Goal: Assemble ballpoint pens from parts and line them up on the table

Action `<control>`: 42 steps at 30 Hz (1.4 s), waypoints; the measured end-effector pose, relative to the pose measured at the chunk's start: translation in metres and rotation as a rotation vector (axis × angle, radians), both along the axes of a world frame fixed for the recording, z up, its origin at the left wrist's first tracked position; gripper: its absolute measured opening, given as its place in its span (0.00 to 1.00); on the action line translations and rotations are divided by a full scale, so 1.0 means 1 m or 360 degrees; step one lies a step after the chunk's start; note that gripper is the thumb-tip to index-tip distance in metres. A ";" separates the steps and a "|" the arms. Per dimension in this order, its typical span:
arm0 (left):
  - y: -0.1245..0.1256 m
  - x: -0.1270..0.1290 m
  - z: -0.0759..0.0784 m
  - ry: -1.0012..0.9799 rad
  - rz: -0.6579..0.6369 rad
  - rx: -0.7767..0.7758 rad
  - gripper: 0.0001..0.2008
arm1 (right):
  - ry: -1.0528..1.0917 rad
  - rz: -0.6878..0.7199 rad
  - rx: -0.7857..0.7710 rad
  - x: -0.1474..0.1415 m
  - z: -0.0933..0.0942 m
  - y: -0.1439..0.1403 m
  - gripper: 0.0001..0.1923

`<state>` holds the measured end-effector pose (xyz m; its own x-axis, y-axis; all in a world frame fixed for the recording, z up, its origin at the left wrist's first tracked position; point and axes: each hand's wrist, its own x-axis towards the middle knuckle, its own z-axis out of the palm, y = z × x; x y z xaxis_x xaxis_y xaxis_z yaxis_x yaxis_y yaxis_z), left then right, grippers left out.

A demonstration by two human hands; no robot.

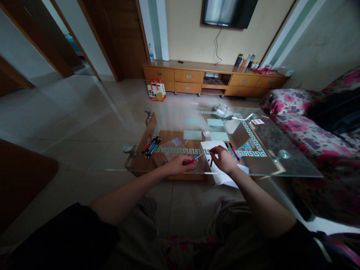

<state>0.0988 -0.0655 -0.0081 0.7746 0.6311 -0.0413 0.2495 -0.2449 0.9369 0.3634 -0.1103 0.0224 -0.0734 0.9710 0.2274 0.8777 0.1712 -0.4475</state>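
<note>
My left hand is closed around a slim red pen-like thing, whose thin pale end points up to the right. A short gap away, my right hand hovers over the white paper with thumb and fingertips pinched together. What those fingertips hold, if anything, is too small to make out. Below them on the paper lies a small black piece. Just beyond the right hand, red and black pens lie side by side. A bunch of red, black and blue pens rests left of my left hand.
The glass table has a sharp front edge and a patterned border. A clear plastic bag sits at its far side, near a small white-and-red card. A flowered sofa stands right; a carton bag stands on the floor behind.
</note>
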 end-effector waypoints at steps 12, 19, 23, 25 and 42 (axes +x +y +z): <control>0.001 0.000 -0.001 -0.0036 0.0019 -0.0005 0.14 | -0.0145 -0.0325 -0.0121 0.013 -0.001 0.004 0.13; 0.001 0.000 0.002 -0.0002 0.0017 0.0019 0.14 | -0.0140 -0.0383 -0.0185 0.017 -0.002 0.003 0.12; 0.001 0.000 0.000 0.0005 0.0011 -0.0001 0.15 | -0.0161 -0.0093 -0.0393 0.014 -0.003 0.000 0.13; 0.001 0.000 -0.002 0.0000 0.0010 -0.0011 0.14 | -0.0185 -0.0036 -0.0446 0.014 -0.004 -0.001 0.16; 0.001 -0.001 -0.002 -0.0008 -0.0005 -0.0037 0.14 | 0.0079 -0.0126 -0.0324 0.010 -0.006 0.000 0.21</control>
